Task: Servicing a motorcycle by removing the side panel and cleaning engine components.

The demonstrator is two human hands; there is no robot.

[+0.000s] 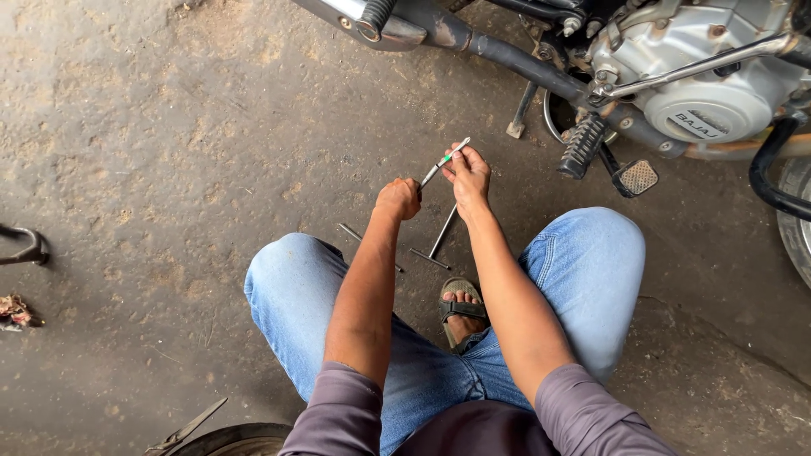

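Note:
I squat on a concrete floor in blue jeans. My left hand [399,199] is closed around the lower end of a thin metal tool [443,162] with a green band. My right hand [469,173] pinches the tool's upper part, its tip sticking out up and to the right. Both hands are held together above the floor, between my knees. Below them on the ground lie a T-shaped metal wrench [439,237] and a short metal rod [351,231].
A motorcycle stands at the top right, with its silver engine case [710,84], black exhaust pipe [507,55], ribbed footpeg [581,145] and brake pedal [635,177]. My sandalled foot [461,308] rests between my knees. A tyre edge [232,439] and pliers [187,429] lie at bottom left.

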